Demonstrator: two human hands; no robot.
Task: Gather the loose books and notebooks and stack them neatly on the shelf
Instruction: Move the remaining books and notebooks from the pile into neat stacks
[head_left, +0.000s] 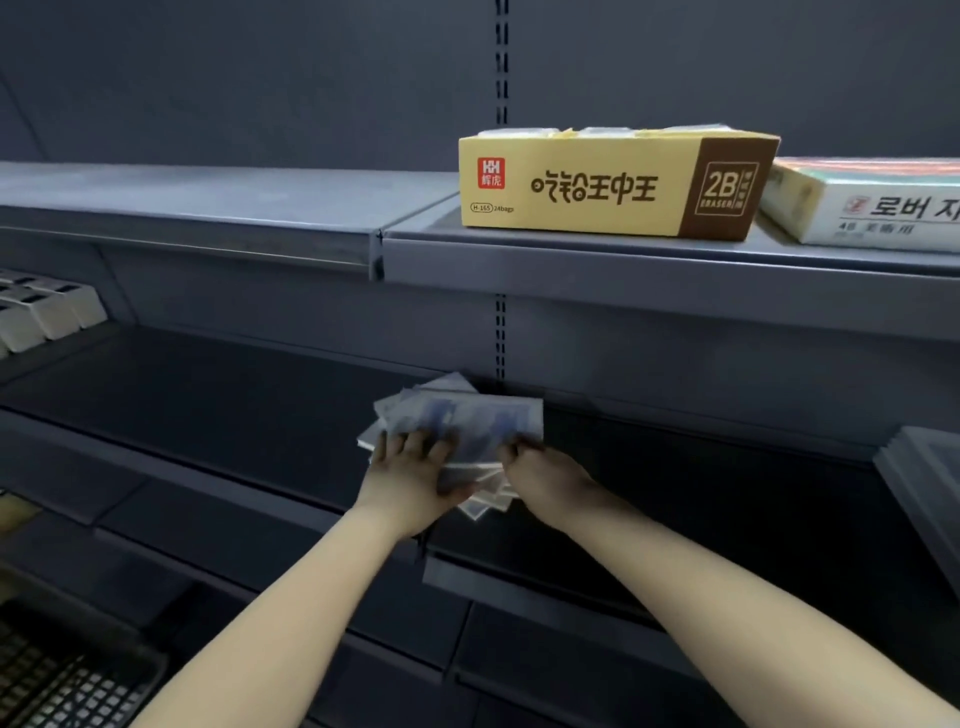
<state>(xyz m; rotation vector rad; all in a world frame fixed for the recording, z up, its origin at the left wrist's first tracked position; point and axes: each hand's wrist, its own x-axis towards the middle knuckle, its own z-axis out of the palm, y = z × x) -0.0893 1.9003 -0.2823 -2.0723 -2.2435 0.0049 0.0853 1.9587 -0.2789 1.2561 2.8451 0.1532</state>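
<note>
A fanned, uneven bundle of thin blue-grey notebooks (467, 421) lies over the middle shelf (218, 405), near the upright slotted post. My left hand (410, 467) grips the bundle's left side with fingers spread over the top cover. On the right side, my right hand (540, 473) clasps it with fingers curled over the edge. Corners of lower notebooks stick out below and between both hands. The bundle is blurred, so I cannot tell whether it rests on the shelf or is lifted off it.
On the upper shelf (623, 260) stand a yellow eraser box (613, 182) and a white box (872, 208) to its right. White packs (41, 312) sit at the far left. A grey stack (924, 488) leans at the right edge; a wire basket (62, 680) is at the bottom left.
</note>
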